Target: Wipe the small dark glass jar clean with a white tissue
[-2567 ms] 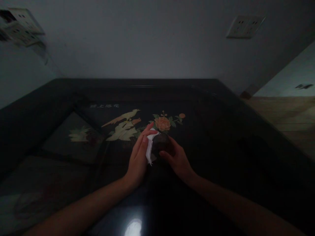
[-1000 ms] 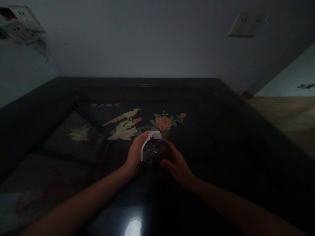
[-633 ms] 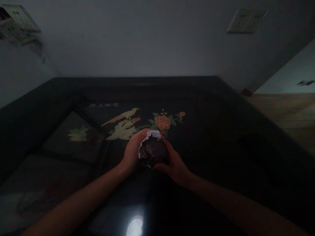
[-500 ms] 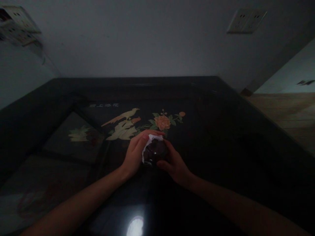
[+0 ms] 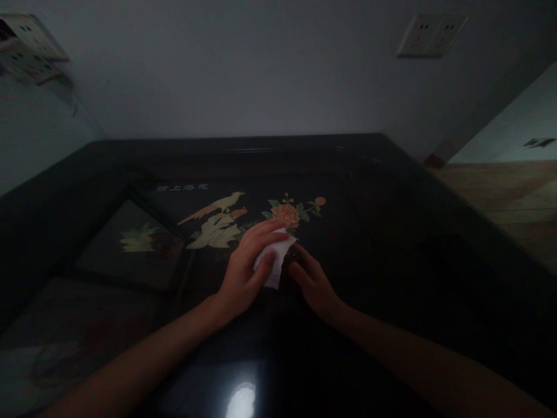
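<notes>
My left hand (image 5: 250, 258) is closed around a white paper tissue (image 5: 277, 255), thumb in front and fingers over its top. The tissue lies against the left side of a small dark, shiny object (image 5: 294, 253). My right hand (image 5: 314, 285) grips that object from the right, its thumb and fingers curled round it. Most of the object is hidden by the tissue and fingers, so its kind cannot be made out. Both hands are close together over a glossy black tabletop (image 5: 304, 360).
Inlaid in the tabletop are a bird (image 5: 221, 203) on a pale rock and an orange flower (image 5: 285, 213). Behind stands a grey wall (image 5: 243, 69) with a double socket (image 5: 433, 35) on the right. More sockets (image 5: 32, 35) are at upper left. Wooden floor (image 5: 513, 191) shows at right.
The tissue has come round from behind the dark object to its near left side and now covers much of it. My left thumb has moved down and right with it.
</notes>
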